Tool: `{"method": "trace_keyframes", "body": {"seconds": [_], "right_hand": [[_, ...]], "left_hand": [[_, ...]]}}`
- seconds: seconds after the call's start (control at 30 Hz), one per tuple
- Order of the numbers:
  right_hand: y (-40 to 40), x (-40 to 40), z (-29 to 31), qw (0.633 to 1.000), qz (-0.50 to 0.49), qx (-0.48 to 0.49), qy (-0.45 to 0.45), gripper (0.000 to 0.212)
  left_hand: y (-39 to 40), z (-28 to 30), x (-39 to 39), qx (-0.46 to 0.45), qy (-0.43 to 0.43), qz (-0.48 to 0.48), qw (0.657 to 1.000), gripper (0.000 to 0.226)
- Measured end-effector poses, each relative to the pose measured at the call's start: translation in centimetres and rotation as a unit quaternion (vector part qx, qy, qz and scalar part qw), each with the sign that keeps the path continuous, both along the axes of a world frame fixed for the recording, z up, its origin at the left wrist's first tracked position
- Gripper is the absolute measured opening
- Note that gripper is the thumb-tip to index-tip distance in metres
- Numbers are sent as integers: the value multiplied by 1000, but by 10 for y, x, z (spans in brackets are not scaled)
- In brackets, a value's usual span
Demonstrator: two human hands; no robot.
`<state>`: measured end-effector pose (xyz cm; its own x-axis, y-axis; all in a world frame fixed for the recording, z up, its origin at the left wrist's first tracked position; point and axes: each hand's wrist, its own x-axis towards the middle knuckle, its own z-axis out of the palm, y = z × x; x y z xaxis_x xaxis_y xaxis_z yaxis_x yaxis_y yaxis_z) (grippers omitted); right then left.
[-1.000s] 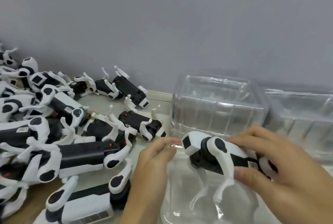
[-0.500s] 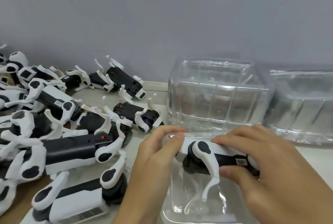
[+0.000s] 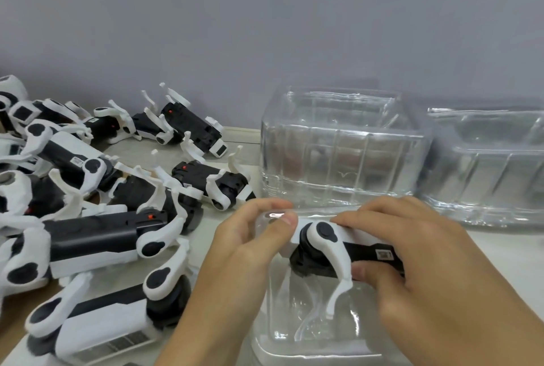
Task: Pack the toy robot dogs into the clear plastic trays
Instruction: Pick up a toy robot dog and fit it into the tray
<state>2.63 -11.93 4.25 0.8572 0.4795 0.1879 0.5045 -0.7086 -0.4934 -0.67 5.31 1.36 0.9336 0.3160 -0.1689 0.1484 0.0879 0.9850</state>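
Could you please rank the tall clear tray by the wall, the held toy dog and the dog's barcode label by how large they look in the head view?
1. Tall clear tray
2. Held toy dog, though nearer the camera and partly covered by both hands
3. Barcode label

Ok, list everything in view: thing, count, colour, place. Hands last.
held toy robot dog: one, black and white, legs down in the near tray, gripped from both ends.
near clear plastic tray: one, transparent, front centre, under the held dog.
clear plastic tray stacks: two, transparent, behind the hands along the wall, the second to its right.
loose toy robot dogs: a pile, too overlapped to count exactly, black and white, left on the table.
table: one, pale, under everything.
wall: grey, behind.
left hand: fingers on the dog's head end.
right hand: fingers around the dog's body.
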Motion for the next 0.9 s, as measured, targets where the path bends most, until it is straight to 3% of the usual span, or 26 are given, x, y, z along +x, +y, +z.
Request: {"method": "trace_keyframes", "body": {"seconds": [0.43, 0.63, 0.9], "right_hand": [[8, -5, -3, 999, -12, -10, -34, 28], [10, -8, 0, 999, -22, -26, -25, 27], [10, -11, -1, 999, -33, -24, -26, 28]], "left_hand": [[2, 1, 0, 6, -2, 1, 1000, 39], [1, 2, 1, -3, -10, -20, 1000, 53], [3, 0, 2, -16, -7, 2, 1000, 45]]}}
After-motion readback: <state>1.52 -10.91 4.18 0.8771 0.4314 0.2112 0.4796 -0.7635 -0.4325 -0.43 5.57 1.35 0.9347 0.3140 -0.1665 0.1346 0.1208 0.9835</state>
